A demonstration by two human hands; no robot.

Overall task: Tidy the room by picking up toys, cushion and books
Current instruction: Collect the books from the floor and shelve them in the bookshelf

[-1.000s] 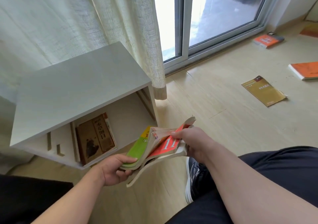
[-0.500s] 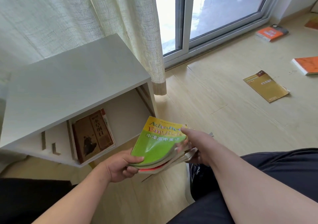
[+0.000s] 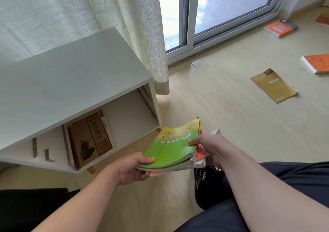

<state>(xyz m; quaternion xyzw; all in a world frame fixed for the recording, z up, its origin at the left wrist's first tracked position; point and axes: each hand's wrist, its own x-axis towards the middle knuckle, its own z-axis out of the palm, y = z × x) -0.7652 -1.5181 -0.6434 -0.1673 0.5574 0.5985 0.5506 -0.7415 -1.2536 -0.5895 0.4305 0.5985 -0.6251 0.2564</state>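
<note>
A small stack of books (image 3: 174,148) with a green and yellow textbook on top is held flat between both hands, just in front of the white cabinet (image 3: 71,82). My left hand (image 3: 131,169) grips the stack's near left corner, thumb on the cover. My right hand (image 3: 210,148) grips the right edge, with the thumb on the green cover and the fingers underneath. A red-covered book shows under the green one. A brown book (image 3: 90,139) leans upright inside the cabinet's open shelf.
On the wooden floor to the right lie a gold book (image 3: 272,85), an orange book (image 3: 316,63) and an orange-and-black book (image 3: 280,28) near the sliding glass door (image 3: 222,14). A curtain (image 3: 138,36) hangs beside the cabinet. My dark-trousered legs fill the bottom corners.
The loose, fanned books have been squared into a flat stack with the green textbook on top. The stack has shifted slightly right, held by both hands.
</note>
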